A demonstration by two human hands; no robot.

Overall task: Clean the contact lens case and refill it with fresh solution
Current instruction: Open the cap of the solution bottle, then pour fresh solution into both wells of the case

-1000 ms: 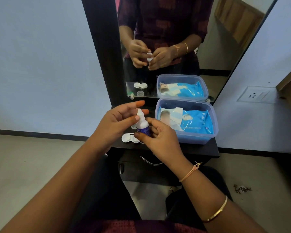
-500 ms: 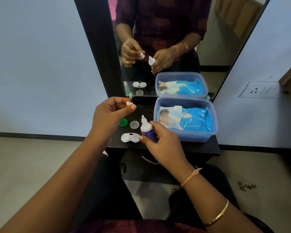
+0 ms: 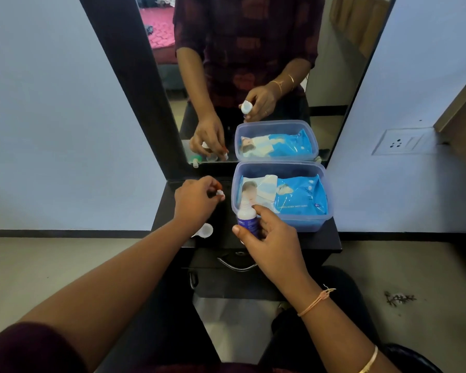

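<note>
My right hand [image 3: 272, 238] grips a small white solution bottle [image 3: 244, 214] with a dark blue label, upright and uncapped, above the black shelf [image 3: 331, 238]. My left hand [image 3: 195, 201] pinches the bottle's small white cap [image 3: 220, 194] low over the back of the shelf, near the mirror. The white contact lens case [image 3: 205, 230] lies open on the shelf's front; my left wrist covers its left well. The case's loose lids are hidden under my left hand.
A clear blue plastic box [image 3: 301, 224] holding a blue wet-wipes pack [image 3: 300, 196] fills the shelf's right half. A black-framed mirror [image 3: 253, 63] stands behind. A drawer with a metal handle [image 3: 236, 263] sits below the shelf. A wall socket [image 3: 400, 142] is on the right.
The cap came off the bottle in my left hand, which then moved down and back towards the shelf by the mirror. My right hand kept the bottle upright.
</note>
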